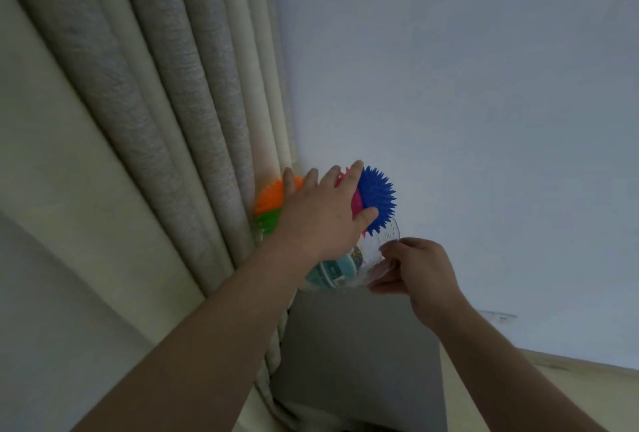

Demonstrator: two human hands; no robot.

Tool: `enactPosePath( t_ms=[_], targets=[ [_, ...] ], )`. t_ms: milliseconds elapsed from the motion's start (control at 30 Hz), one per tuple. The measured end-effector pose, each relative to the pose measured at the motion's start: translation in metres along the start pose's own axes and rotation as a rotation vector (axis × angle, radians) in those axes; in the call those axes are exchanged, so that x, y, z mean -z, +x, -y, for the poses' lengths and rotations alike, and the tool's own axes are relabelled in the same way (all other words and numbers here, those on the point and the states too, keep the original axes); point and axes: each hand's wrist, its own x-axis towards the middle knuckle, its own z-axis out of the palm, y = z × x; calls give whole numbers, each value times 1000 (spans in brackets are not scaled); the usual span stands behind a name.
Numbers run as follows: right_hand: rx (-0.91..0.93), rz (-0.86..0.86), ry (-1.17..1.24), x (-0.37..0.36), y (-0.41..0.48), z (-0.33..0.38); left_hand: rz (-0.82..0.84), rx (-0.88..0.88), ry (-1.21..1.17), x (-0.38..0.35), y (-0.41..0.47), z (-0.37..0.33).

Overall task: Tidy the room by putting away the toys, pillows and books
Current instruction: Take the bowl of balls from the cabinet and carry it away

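Spiky toy balls, blue (377, 200), pink (356, 201), orange (271, 194) and green (268, 220), sit heaped in a clear plastic container (380, 258) under the left hand (323, 213), whose fingers lie spread over them. The right hand (415, 269) pinches the container's rim. Curtain (138, 103) hangs beyond the left hand.
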Motion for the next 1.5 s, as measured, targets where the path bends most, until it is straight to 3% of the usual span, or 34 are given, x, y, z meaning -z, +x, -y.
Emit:
enactPosePath(
  t_ms=[367,667,1067,1233,1500],
  targets=[
    [-26,-107,64,32,-30,-18,-41,-133,0,-12,-13,-38],
    [14,-12,45,61,-26,-19,-86,-27,15,-12,-24,-65],
    [-54,453,-105,115,0,-32,-87,488,12,-44,-78,-127],
    [-120,749,-187,115,-38,-44,-101,729,68,-30,-154,-159],
    [-199,1182,-398,90,-169,-101,-137,1289,97,-22,-336,-224]
  ],
)
